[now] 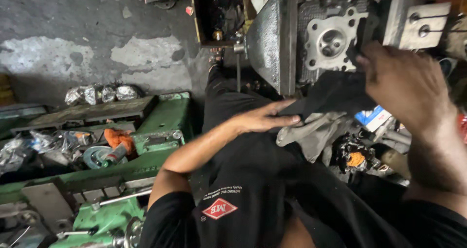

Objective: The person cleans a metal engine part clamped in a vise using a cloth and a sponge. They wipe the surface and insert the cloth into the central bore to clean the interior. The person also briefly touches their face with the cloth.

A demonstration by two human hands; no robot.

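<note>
My left hand (265, 119) lies flat, fingers together, against a dark cloth (335, 94) that hangs at my waist, with a grey rag (316, 131) below it. My right hand (404, 80) is raised to the upper right, gripping the top of the dark cloth and pressing it at the edge of a grey metal engine cylinder head (331, 41) with a round port. The cylinder head rests on a steel machine table (272, 38). My black shirt and trousers fill the lower middle.
A green lathe bed (146, 146) runs along the left, with plastic bags (99, 93), an orange rag (119, 137) and a small caster wheel (97, 156) on it. Cracked concrete floor (73, 38) lies at top left. Cluttered parts and a blue-white box (372, 117) sit at right.
</note>
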